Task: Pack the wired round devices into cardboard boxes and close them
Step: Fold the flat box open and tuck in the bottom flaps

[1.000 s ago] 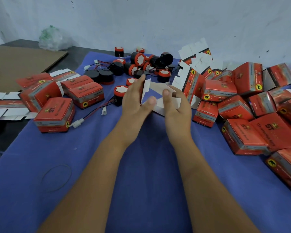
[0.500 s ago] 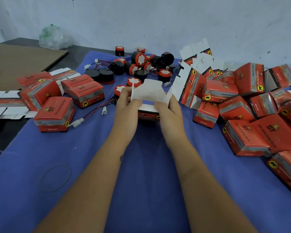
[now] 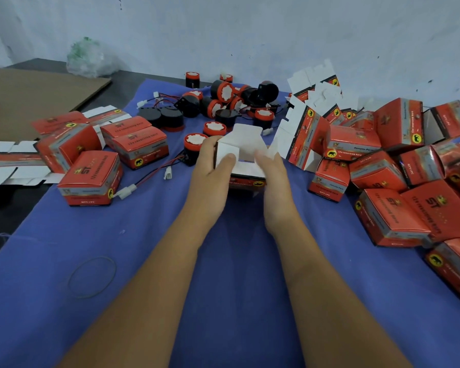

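Observation:
An open red cardboard box [image 3: 246, 179] with white flaps up stands on the blue cloth [image 3: 223, 261] at the centre. My left hand [image 3: 210, 171] grips its left side, thumb on the left flap. My right hand [image 3: 272, 176] holds its right side, fingers against the right flap. The box's inside is hidden. Several black-and-red round devices [image 3: 223, 102] with red-black wires lie in a heap behind it. One round device [image 3: 194, 146] sits just left of the box, its wire [image 3: 157, 173] trailing to a white plug.
Closed red boxes [image 3: 393, 216] pile up on the right, and a few more boxes [image 3: 91, 179] stand on the left. Flat unfolded cartons [image 3: 314, 86] lean at the back right. A rubber band [image 3: 92, 277] lies near left. Brown cardboard sheet [image 3: 32, 102] lies far left.
The box was a flat carton raised in both hands; it has been opened into shape and set down on the cloth, flaps up, with both hands still on its sides.

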Motion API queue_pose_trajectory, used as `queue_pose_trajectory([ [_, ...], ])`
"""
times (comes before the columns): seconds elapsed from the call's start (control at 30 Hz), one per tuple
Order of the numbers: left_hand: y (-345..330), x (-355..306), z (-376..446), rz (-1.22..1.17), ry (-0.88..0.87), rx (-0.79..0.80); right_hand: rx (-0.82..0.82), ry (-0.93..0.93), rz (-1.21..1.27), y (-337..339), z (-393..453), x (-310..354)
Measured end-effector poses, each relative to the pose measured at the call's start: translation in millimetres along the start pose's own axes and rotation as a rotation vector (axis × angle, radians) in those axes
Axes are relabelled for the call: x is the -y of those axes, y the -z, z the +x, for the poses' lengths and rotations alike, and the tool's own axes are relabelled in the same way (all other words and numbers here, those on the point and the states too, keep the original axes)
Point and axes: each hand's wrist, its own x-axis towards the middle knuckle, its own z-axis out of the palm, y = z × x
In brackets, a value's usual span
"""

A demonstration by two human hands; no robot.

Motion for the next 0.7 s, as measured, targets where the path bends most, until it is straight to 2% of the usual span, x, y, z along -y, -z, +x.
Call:
queue_pose_trajectory([
  [0.1, -2.0, -1.3, 2.3, -0.075, 0.079, -0.083, -0.090, -0.004, 0.061, 1.8, 3.0, 2.3],
  [0.2, -1.9, -1.0, 2.6, -0.057, 0.063, -0.099, 0.012, -0.159, 0.122, -2.5, 4.2, 6.3],
  [0.23, -1.6, -1.5, 2.5, -0.070, 0.039, -0.090, 0.037, -0.160, 0.101, -2.7, 5.0, 6.2],
  [0.37, 0.0, -6.0, 2.6, -0.126, -0.018, -0.051, 0.019, -0.063, 0.023, -1.1, 6.0, 6.4],
  [0.53, 5.0, -8.5, 4.2, -0.242, 0.057, -0.042, 0.045, 0.049, -0.030, -3.0, -0.2, 10.0],
  [0.63, 6.8, -6.8, 3.5, -0.290, 0.099, -0.033, 0.051, 0.050, -0.117, -1.9, -1.4, 11.0],
  [0.7, 5.5, -6.9, 2.1, -0.224, 0.081, -0.022, 0.065, 0.032, -0.104, -2.3, -1.5, 12.1],
])
